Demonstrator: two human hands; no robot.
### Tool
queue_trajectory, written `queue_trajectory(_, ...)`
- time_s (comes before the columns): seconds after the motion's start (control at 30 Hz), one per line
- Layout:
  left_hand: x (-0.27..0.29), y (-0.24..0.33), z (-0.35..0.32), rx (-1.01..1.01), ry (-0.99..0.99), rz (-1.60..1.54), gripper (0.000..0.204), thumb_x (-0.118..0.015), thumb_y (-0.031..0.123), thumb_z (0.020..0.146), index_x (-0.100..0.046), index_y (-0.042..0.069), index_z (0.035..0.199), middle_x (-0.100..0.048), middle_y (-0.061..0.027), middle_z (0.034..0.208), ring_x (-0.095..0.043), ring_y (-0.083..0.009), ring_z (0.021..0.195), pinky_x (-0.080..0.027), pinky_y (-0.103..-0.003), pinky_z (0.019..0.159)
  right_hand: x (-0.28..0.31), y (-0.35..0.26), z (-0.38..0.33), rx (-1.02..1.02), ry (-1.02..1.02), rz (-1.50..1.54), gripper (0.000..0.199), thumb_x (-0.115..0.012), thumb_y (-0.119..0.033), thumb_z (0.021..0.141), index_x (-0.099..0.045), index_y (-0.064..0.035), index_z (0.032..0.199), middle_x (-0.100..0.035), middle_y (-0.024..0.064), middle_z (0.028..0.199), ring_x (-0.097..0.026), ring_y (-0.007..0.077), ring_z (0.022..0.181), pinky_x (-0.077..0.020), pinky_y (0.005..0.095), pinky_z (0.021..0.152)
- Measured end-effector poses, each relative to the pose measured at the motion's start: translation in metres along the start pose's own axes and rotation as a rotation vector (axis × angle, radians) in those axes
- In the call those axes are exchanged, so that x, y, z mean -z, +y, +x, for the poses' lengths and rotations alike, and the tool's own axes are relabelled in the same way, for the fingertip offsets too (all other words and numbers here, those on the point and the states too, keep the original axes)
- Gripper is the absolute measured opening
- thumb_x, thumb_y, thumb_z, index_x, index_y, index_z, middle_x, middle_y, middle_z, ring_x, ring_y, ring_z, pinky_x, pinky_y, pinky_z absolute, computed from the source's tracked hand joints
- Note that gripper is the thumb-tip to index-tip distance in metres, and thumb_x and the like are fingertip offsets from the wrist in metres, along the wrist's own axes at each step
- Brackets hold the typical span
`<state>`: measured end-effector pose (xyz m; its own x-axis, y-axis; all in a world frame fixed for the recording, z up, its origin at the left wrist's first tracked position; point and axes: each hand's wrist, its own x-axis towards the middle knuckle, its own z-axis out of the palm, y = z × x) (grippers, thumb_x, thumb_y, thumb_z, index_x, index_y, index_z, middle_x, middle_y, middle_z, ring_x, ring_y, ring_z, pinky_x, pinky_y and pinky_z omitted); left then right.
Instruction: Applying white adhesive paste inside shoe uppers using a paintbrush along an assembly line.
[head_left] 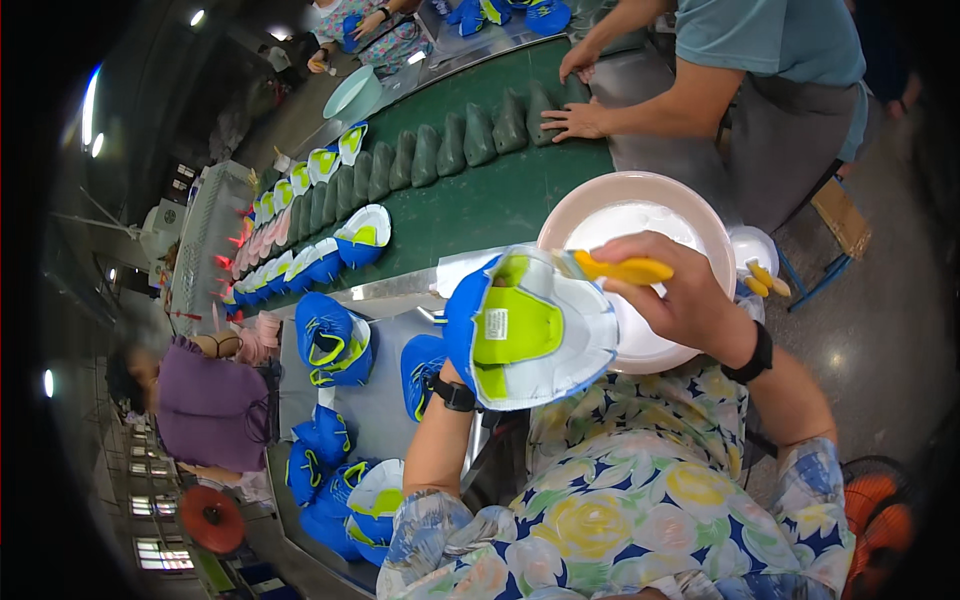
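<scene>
Green belt (450, 215) stretching behind, your right hand (690, 300) grips a yellow-handled brush (630, 269) at the far right of the blue upper (520, 328), just left of the pink basin (712, 225); light, even strokes seem best, your left hand (451, 374) mostly hidden, its grip unreadable.

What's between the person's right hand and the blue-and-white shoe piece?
A yellow-handled brush, in the head view: the right hand holds its handle, and its far end is at the edge of the shoe piece.
</scene>
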<state>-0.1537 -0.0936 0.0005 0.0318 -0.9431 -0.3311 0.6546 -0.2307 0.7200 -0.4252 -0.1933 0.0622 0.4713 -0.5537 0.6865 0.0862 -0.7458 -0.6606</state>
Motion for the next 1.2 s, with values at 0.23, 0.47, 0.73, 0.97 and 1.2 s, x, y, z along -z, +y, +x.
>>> queue_trajectory(0.23,-0.008,0.011,0.004,-0.23,-0.055,0.137,0.042,-0.05,0.024,0.102,-0.052,-0.001,0.135,-0.064,-0.0117,0.122,-0.065,-0.022,0.106,-0.054,-0.034,0.093,-0.007,0.018,-0.001,-0.473,-0.181,-0.018,0.019,-0.069,-0.003,0.087,-0.059,0.0005,0.101,-0.068,0.0124,0.091,-0.07,0.0226,0.08,-0.0533,0.0298,0.073)
queue_trajectory(0.47,0.158,0.046,0.053,-0.847,0.371,1.182,0.042,-0.054,0.02,0.101,-0.045,0.006,0.139,-0.061,-0.0096,0.126,-0.067,-0.0257,0.102,-0.057,-0.043,0.09,0.012,0.038,-0.026,-0.626,0.062,0.297,0.02,-0.066,0.0,0.089,-0.057,0.003,0.107,-0.067,0.0122,0.1,-0.067,0.0169,0.091,-0.0537,0.0284,0.083)
queue_trajectory(0.73,0.222,0.124,0.123,-0.332,0.532,0.344,0.064,-0.049,-0.001,0.095,-0.025,0.021,0.151,-0.055,-0.011,0.132,-0.064,-0.0273,0.109,-0.056,-0.044,0.089,0.031,0.031,-0.043,-0.867,0.014,0.232,0.017,-0.064,0.0,0.091,-0.057,0.0025,0.107,-0.066,0.0111,0.105,-0.065,0.0152,0.095,-0.0533,0.0276,0.086)
queue_trajectory(0.97,0.236,0.148,0.076,-0.257,0.719,0.565,0.07,-0.06,0.006,0.087,-0.029,0.005,0.15,-0.059,-0.0136,0.123,-0.063,-0.0232,0.096,-0.053,-0.036,0.083,0.032,0.03,-0.043,-0.905,-0.045,0.179,0.018,-0.063,-0.001,0.093,-0.057,0.0014,0.111,-0.065,0.0088,0.105,-0.064,0.0142,0.094,-0.0522,0.0259,0.082)
queue_trajectory(1.2,0.182,0.086,-0.083,0.148,-0.064,1.387,0.073,-0.066,-0.004,0.074,-0.047,0.009,0.143,-0.049,-0.0103,0.144,-0.044,-0.0219,0.135,-0.032,-0.039,0.115,0.008,0.075,-0.023,-0.735,-0.246,0.099,0.016,-0.066,-0.005,0.093,-0.06,0.0018,0.106,-0.066,0.0086,0.1,-0.067,0.0149,0.09,-0.0544,0.0277,0.082)
